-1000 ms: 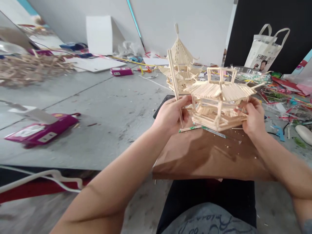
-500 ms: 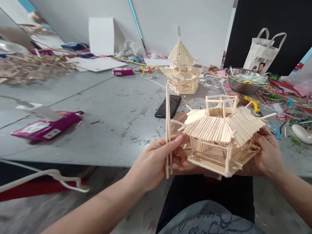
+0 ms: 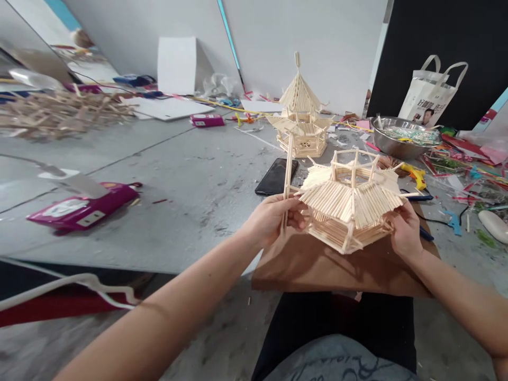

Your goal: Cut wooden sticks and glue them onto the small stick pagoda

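A six-sided pavilion model (image 3: 331, 200) of pale wooden sticks, with sloping roof panels and an open stick frame on top, is held tilted over a brown board (image 3: 317, 270). My left hand (image 3: 268, 221) is closed around a few long wooden sticks (image 3: 289, 161) standing upright, its fingers at the model's left side. Closed on the model's right edge is my right hand (image 3: 407, 230), its fingertips partly hidden under the roof. Behind the model stands a taller stick pagoda (image 3: 300, 98) with a pointed roof.
A black phone (image 3: 272, 182) lies left of the model. Farther left are a purple power strip (image 3: 91, 203) and a pile of sticks (image 3: 59, 114). To the right are a metal bowl (image 3: 387, 145), a yellow glue gun (image 3: 416, 175), a white mouse (image 3: 494, 225) and scattered scraps.
Both hands have moved forward, away from my body, carrying the model and the sticks. More of the brown board shows beneath them. The camera view has shifted slightly.
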`<state>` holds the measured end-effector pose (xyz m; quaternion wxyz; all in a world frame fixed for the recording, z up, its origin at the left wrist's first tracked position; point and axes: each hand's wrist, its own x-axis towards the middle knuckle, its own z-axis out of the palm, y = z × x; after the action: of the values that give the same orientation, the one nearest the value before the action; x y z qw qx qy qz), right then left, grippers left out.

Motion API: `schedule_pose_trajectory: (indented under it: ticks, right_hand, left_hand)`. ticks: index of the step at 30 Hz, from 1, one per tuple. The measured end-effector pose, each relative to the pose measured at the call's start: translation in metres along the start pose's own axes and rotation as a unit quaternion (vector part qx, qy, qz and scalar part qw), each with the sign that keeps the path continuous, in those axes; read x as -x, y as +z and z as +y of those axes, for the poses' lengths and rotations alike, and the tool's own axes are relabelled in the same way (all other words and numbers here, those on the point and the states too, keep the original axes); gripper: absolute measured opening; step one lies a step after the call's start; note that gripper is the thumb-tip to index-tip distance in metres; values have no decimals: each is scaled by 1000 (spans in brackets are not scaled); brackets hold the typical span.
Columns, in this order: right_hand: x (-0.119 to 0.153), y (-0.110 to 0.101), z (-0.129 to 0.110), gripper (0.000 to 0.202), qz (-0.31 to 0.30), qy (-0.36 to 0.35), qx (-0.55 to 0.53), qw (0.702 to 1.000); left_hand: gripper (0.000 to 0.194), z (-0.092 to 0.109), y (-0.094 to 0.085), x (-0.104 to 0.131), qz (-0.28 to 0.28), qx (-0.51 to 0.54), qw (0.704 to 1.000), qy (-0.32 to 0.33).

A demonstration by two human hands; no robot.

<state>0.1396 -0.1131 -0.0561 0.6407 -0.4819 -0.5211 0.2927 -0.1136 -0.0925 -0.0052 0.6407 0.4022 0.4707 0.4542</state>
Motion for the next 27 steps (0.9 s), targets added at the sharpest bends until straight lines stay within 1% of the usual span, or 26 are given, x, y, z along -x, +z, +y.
schedule_pose_trajectory:
  ticks: [4,6,7,9,10,12,14,15,16,17,18,19,21,22,23,24,25,26,27]
  right_hand:
    - [11,-13,3,18,-54,34,1,998]
    - [14,-21,3,16,-96,57,7,994]
    - [15,-25,2,16,-119,71,6,990]
    - [15,-35,1,17,-151,96,4,984]
    - [15,-40,0,18,-154,106,10,982]
    - [12,-51,-4,18,-134,111,48,984]
    - [3,-61,-13,14,-95,84,104,986]
    - [-4,-64,-21,12,-74,52,132,987]
    - [-12,-65,-30,12,-49,2,151,987]
    - [-20,-64,-42,12,-29,-50,150,987]
    - [-29,-60,-55,13,-5,-110,123,986]
    - [-38,-53,-69,12,4,-150,93,984]
    - [-55,-33,-96,10,-4,-191,68,979]
    - [-62,-21,-107,9,-16,-201,57,978]
    - [-68,-9,-116,8,-36,-206,50,977]
    - [-73,2,-121,7,-67,-199,51,976]
    - [-77,12,-125,7,-105,-174,61,977]
    - [-80,19,-125,10,-156,-150,59,974]
    - [-82,25,-124,13,-192,-135,54,971]
  left_hand:
    - [13,7,-19,-4,-81,-88,992,-41]
    - [18,12,-29,-6,-99,-138,985,-40]
    - [22,15,-34,-8,-89,-162,982,-28]
    - [25,23,-42,-10,-45,-208,977,12]
    - [25,28,-44,-12,-18,-220,974,41]
    - [25,41,-41,-14,34,-199,973,109]
    - [26,56,-31,-13,57,-146,969,193]
    - [28,64,-23,-12,60,-120,964,229]
    - [27,72,-13,-10,53,-96,959,263]
    - [25,79,-3,-8,19,-88,959,267]
    - [23,86,8,-5,-12,-80,959,272]
    - [20,92,19,-3,-59,-75,959,268]
    - [16,101,40,-1,-149,-102,948,261]
    - [19,104,50,0,-198,-127,941,245]
    - [25,106,58,-1,-234,-159,930,234]
    - [21,107,65,-2,-248,-170,923,239]
    - [18,107,72,-3,-257,-187,918,237]
    - [17,107,77,-4,-262,-199,913,239]
    - [16,107,81,-5,-267,-213,908,244]
